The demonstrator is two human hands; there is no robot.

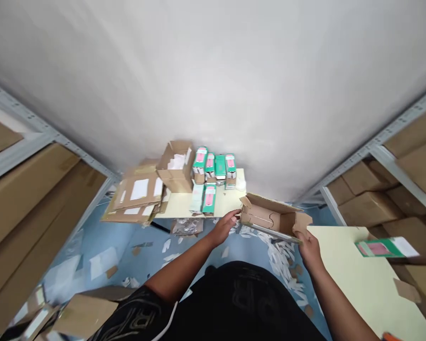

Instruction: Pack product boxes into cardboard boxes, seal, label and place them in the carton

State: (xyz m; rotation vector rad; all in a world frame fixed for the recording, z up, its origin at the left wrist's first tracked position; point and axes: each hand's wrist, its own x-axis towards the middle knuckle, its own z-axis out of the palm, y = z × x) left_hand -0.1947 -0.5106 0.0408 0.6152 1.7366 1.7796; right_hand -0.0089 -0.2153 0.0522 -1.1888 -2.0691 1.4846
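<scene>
An open cardboard box (266, 215) with an empty-looking brown inside is held in the air in front of me, its flaps standing up. My right hand (308, 246) grips its right end, fingers wrapped at the flap and lower edge. At the left end, my left hand (226, 227) has its fingertips against the box's side; the thumb is partly hidden. Beyond the box, on the pale table (179, 203), stand several green-and-pink product boxes (209, 198). A taller open carton (175, 175) with white papers inside stands beside them.
Flattened cardboard (135, 192) with white labels is stacked at the table's left. Another pale table (344, 265) on my right bears a green-and-pink packet (379, 247). Shelves of cartons (371, 208) flank both sides. White paper scraps (282, 260) litter the blue floor.
</scene>
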